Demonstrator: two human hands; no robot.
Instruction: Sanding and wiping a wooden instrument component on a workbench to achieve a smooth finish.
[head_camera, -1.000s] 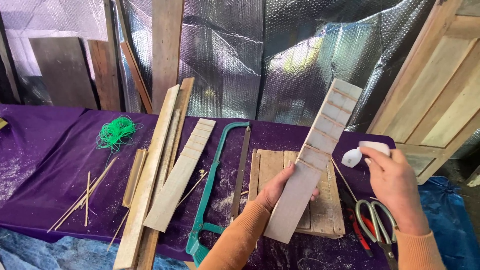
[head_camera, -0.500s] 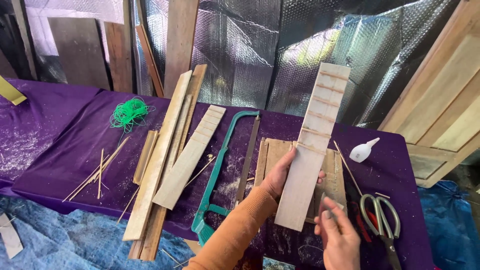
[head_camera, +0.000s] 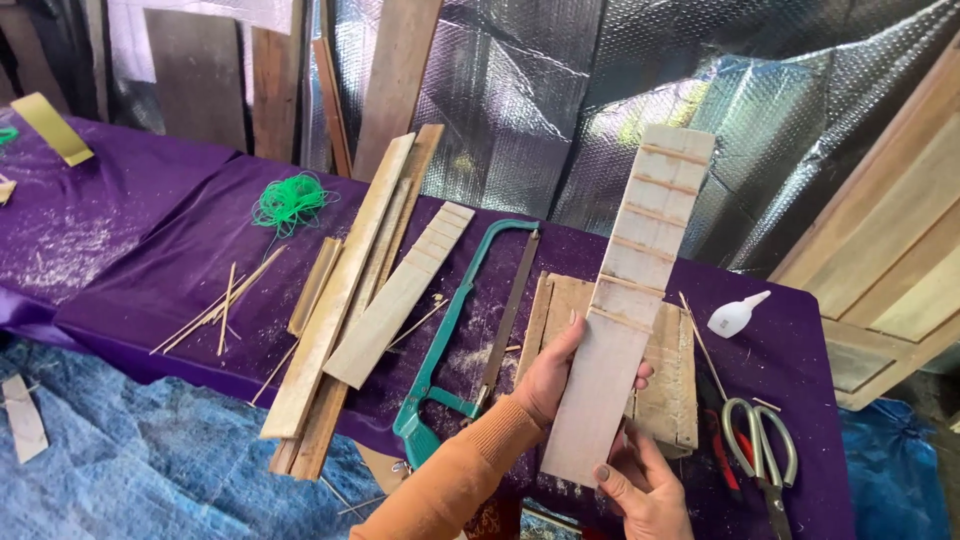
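The left hand (head_camera: 556, 372) is gripping a notched wooden board (head_camera: 630, 300), while the right hand (head_camera: 640, 490) is pinching its lower end; a hacksaw (head_camera: 460, 340) is lying just left.

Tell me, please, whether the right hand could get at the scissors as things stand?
Probably yes, once it lets go. The right hand grips the plank's lower end, and the scissors lie uncovered on the purple cloth just beside it, nothing between.

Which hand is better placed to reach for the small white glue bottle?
Probably the right hand. It only touches the bottom end of the long slotted wooden board, and the small white glue bottle lies on its side of the purple table. The left hand grips the board's middle.
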